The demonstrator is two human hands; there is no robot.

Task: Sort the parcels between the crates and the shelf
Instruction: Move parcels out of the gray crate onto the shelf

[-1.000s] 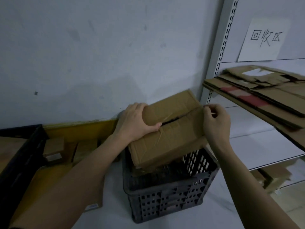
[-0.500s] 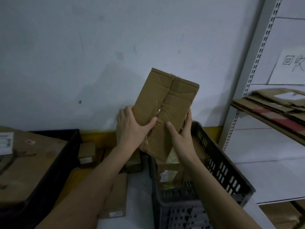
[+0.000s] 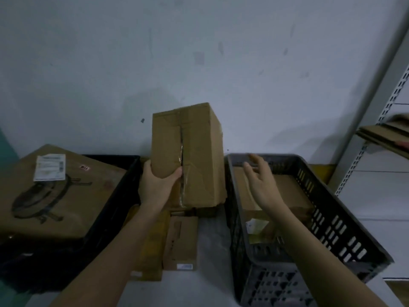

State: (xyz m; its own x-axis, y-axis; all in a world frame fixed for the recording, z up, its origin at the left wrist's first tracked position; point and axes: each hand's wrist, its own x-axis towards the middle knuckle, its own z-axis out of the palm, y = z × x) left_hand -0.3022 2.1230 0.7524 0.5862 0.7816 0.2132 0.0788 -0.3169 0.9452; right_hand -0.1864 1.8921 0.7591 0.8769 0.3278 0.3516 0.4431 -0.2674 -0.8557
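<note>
Parcel [image 3: 188, 156] is standing upright between the black crate [image 3: 115, 196] and grey crate [image 3: 332, 218], on smaller boxes [image 3: 180, 242]. Left hand [image 3: 158, 185] is gripping its lower corner alone; right hand [image 3: 260, 180] is hanging released. Risks: tipping, split tape seam opening.

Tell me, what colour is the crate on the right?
Dark grey crate, with slotted walls; head view.

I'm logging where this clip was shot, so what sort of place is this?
Probably a parcel sorting or storage room. Plastic crates hold cardboard parcels, one with a shipping label. A metal shelf on the right carries flattened cardboard. The left hand grips a taped box between the crates.
</note>
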